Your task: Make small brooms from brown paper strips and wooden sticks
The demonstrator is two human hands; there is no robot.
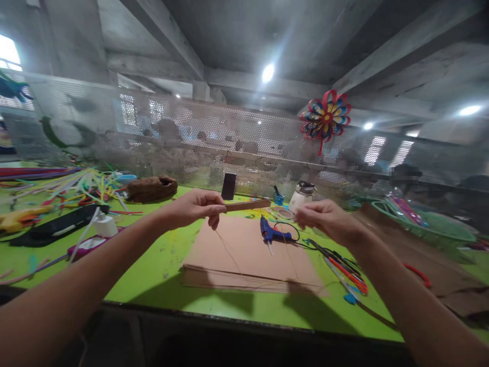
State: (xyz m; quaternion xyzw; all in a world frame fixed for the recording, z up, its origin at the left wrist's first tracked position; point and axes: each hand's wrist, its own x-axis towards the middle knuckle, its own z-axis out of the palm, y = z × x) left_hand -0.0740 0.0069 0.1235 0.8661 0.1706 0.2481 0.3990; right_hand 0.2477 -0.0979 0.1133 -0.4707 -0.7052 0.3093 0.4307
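Note:
My left hand (200, 208) pinches one end of a narrow brown strip (248, 205), which points to the right above the table. My right hand (319, 218) is raised to the right of the strip, apart from it, with its fingers pressed together; what they hold, if anything, is too small to make out. A thin string (229, 252) hangs below my left hand over a stack of brown cardboard sheets (248, 255). On the back right of the stack lies a blue glue gun (273, 232).
Colored strips (89, 183), a brown pouch (152, 189) and a black case (57, 224) lie left. A phone (228, 186) and a white jug (301, 194) stand behind. Orange-handled tools (347, 275) and a green basket (431, 224) are right. Mesh borders the table's back.

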